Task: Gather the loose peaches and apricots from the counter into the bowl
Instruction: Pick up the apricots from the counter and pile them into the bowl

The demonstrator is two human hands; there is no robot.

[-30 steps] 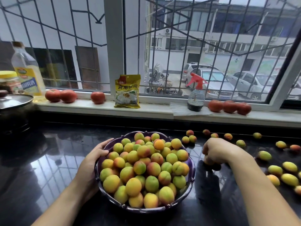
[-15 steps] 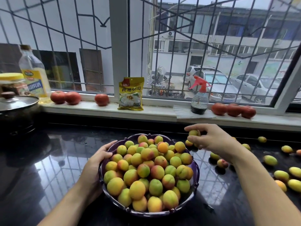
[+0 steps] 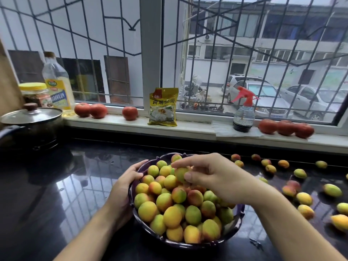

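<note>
A dark purple bowl (image 3: 237,224) heaped with yellow, green and red apricots and peaches stands on the black counter in front of me. My left hand (image 3: 123,185) grips the bowl's left rim, thumb over the edge. My right hand (image 3: 214,178) hovers over the back of the heap and pinches a yellow-green apricot (image 3: 181,173) between thumb and fingers. Several loose fruits (image 3: 304,198) lie scattered on the counter to the right of the bowl, more along the back edge (image 3: 271,168).
A lidded black pot (image 3: 31,125) stands at far left. On the sill are tomatoes (image 3: 130,113), more tomatoes (image 3: 286,127), a yellow packet (image 3: 163,106), a red-topped spray bottle (image 3: 244,113), an oil bottle (image 3: 57,85) and a jar (image 3: 35,94).
My right hand picked up a fruit from the counter on the right and carried it left, over the bowl's heap. My left hand kept its hold on the rim.
</note>
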